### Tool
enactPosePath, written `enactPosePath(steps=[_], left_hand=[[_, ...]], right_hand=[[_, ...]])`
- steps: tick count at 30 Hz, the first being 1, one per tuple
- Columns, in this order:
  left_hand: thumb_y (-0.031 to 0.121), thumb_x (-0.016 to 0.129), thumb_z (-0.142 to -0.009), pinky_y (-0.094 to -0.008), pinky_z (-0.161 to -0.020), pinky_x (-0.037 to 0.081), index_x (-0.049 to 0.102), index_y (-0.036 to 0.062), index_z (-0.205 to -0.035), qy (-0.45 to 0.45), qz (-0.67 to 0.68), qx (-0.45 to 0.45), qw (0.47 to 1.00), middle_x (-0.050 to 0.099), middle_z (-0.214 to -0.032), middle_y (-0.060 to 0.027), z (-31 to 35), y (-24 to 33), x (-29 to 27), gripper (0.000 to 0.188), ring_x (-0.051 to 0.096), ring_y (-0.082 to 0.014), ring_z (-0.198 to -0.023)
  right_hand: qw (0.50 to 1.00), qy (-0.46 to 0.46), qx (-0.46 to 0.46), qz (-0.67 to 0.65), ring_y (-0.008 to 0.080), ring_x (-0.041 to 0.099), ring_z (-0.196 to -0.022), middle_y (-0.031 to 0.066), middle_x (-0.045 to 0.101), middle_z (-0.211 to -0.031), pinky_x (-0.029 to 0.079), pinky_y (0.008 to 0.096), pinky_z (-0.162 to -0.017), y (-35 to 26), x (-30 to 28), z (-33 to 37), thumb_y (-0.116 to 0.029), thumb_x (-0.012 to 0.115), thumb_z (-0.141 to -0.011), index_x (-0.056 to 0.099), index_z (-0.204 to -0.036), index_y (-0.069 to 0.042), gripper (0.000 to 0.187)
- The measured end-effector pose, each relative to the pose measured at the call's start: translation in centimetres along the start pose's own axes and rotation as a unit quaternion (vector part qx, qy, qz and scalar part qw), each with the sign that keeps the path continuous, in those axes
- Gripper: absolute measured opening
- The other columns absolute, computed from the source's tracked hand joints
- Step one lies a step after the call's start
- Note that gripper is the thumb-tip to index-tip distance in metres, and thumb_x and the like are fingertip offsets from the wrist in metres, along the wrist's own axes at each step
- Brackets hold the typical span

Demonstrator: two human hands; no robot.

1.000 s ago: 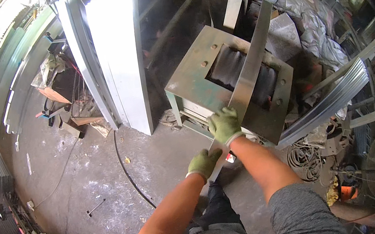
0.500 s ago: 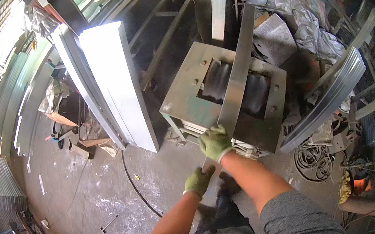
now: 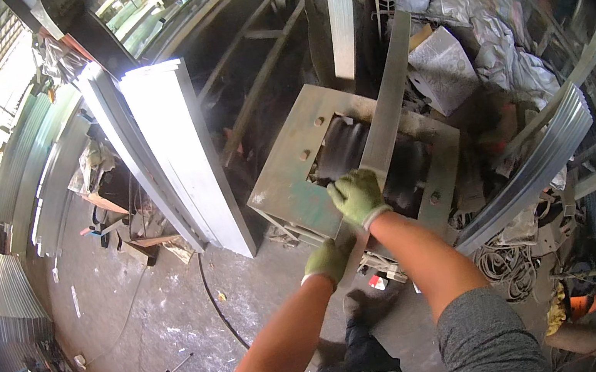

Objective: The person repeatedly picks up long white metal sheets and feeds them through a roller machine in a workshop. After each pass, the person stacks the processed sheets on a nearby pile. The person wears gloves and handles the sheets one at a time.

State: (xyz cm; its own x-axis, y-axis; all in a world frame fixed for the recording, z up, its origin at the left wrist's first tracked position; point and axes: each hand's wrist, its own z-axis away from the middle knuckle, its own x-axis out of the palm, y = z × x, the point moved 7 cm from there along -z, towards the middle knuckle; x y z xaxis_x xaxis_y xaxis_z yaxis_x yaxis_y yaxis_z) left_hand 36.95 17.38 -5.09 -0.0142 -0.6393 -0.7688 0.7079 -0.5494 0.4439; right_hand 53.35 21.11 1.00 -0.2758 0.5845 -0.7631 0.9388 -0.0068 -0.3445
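Note:
A long, flat grey metal strip (image 3: 387, 98) lies slantwise over a box-shaped metal machine (image 3: 290, 148), its far end rising past the machine's back edge. Dark rollers (image 3: 343, 149) show in openings on the machine's top. My right hand (image 3: 358, 198), in a green work glove, is closed round the strip near the machine's front edge. Nearer to me, my left hand (image 3: 325, 261), gloved alike, is closed at the strip's near end. Its fingers are partly hidden, but they appear wrapped round the strip's edge.
Tall white metal panels (image 3: 180, 158) stand left of the machine. A stack of curved grey metal profiles (image 3: 543, 155) leans on its right, above coiled cable (image 3: 506, 270). A black hose (image 3: 217, 308) crosses the floor. Another person's yellow glove (image 3: 556, 310) shows at lower right.
Both my hands have moved forward and to the right, up to the machine's front edge. The strip has shifted slightly away from me. The whole view has tilted a little.

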Motion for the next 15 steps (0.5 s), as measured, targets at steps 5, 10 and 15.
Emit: enactPosePath(steps=[5,10,15], left_hand=[[0.070,0.050,-0.105,-0.0561,-0.099,0.055,0.069,0.0123,-0.135,0.002,0.110,-0.132,0.985,0.074,-0.124,-0.0297,7.7,-5.5,3.9,0.068,0.070,-0.0509,-0.117],[0.080,0.054,-0.100,-0.0558,-0.101,0.053,0.070,0.0031,-0.129,-0.019,0.169,-0.228,0.959,0.074,-0.123,-0.0333,15.6,-9.3,7.2,0.084,0.068,-0.0516,-0.121],[0.077,0.057,-0.100,-0.0568,-0.097,0.055,0.071,0.0046,-0.126,-0.023,0.190,-0.224,0.955,0.075,-0.120,-0.0314,21.4,-13.3,11.3,0.078,0.070,-0.0519,-0.116]], right_hand=[[0.995,0.021,-0.025,-0.091,0.0359,0.071,-0.091,0.0106,0.075,-0.094,0.056,0.0509,-0.085,-3.1,-0.8,2.6,-0.021,0.074,-0.094,0.071,-0.085,-0.009,0.015],[0.999,-0.029,-0.042,-0.011,0.0357,0.066,-0.114,0.0109,0.073,-0.116,0.050,0.0517,-0.106,-4.4,-0.3,5.0,-0.024,0.070,-0.097,0.071,-0.100,-0.010,0.015],[0.990,-0.135,-0.045,0.012,0.0345,0.063,-0.125,0.0118,0.072,-0.121,0.042,0.0514,-0.119,-10.3,2.1,10.7,-0.030,0.064,-0.102,0.070,-0.110,-0.010,0.022]])
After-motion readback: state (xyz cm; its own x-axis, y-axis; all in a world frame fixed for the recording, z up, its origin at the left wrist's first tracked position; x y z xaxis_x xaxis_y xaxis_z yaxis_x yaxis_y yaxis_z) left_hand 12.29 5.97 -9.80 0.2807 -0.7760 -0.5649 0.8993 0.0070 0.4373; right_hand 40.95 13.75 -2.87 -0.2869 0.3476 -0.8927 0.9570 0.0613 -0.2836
